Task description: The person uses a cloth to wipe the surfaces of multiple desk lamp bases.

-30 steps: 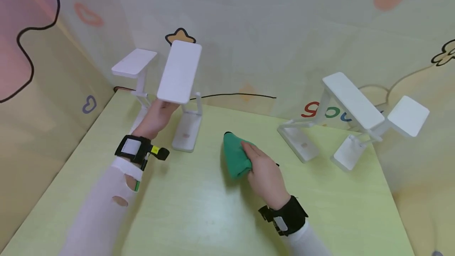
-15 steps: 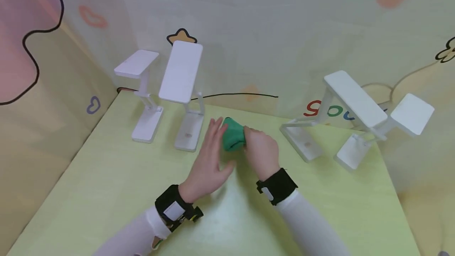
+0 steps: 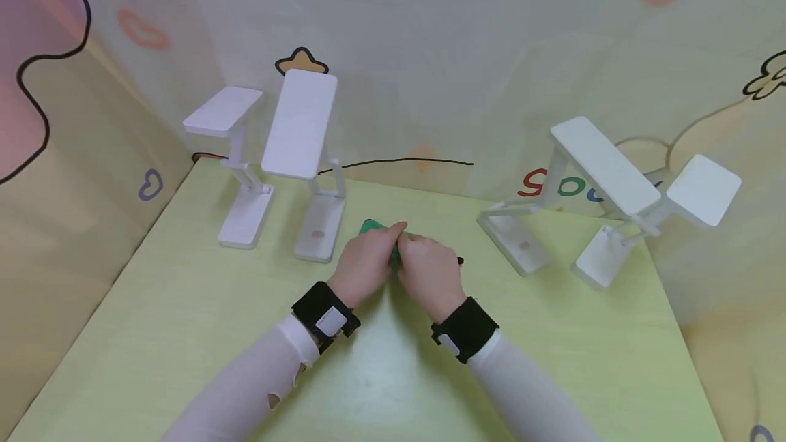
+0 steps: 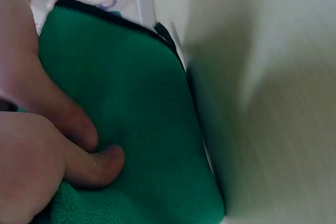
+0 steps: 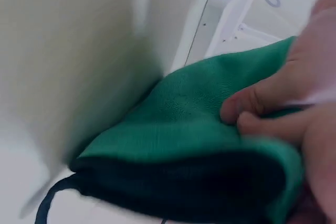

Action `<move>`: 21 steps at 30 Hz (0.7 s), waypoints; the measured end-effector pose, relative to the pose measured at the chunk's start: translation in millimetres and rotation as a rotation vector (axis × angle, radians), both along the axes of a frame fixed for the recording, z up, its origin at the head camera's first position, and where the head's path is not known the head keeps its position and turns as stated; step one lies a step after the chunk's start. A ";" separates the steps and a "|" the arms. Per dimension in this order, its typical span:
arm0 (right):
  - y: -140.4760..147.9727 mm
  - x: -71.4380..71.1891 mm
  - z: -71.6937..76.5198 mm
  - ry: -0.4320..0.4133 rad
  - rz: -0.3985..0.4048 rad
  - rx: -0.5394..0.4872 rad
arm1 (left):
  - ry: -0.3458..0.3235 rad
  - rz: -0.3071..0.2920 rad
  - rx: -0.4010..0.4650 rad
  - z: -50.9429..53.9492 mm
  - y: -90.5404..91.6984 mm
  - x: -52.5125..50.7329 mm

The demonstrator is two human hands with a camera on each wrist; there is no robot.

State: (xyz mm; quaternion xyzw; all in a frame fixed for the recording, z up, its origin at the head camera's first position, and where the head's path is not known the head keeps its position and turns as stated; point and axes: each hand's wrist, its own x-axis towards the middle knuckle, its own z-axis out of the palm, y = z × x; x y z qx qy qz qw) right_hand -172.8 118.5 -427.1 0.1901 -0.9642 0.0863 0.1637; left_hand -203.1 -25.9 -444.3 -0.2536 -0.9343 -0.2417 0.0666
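A green plush cloth (image 4: 142,98) with black edging is folded between both hands. In the head view most of it is hidden under the hands, with a green corner (image 3: 370,226) showing beyond the left fingers. My left hand (image 3: 366,263) grips the cloth from the left. My right hand (image 3: 430,273) grips it from the right, side by side with the left. Both wrist views show two thumbs pressing close together on the cloth's face. In the right wrist view, the green cloth (image 5: 194,103) has a fold and a dark loop hanging at its lower left.
On the left of the pale table (image 3: 202,333) stand two white folding desk lamps, a rear lamp (image 3: 245,217) and a nearer lamp (image 3: 319,227). Two more white lamps, a long-headed lamp (image 3: 604,166) and a square-headed lamp (image 3: 704,189), stand at the right. A patterned wall (image 3: 430,74) rises behind.
My left hand has left the lamps at the left, reached over with spread fingers, and now grips the green cloth. My right hand has moved slightly up and left with it.
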 end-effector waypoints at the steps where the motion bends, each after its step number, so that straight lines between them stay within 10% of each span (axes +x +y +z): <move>1: 4.4 0.1 -0.6 -0.043 0.030 -0.033 | -0.007 -0.009 -0.008 0.0 -1.8 -1.5; 7: 85.7 -3.3 -2.6 -0.438 0.197 -0.340 | -0.043 -0.049 0.005 5.2 -12.8 -4.1; 15: 212.7 -27.8 -5.7 -0.463 -0.283 -0.444 | -0.089 -0.058 0.019 7.5 -25.9 -7.2; 21: 240.2 -63.0 -27.2 -0.413 -0.370 -0.645 | -0.112 -0.104 0.000 4.1 -30.9 -6.5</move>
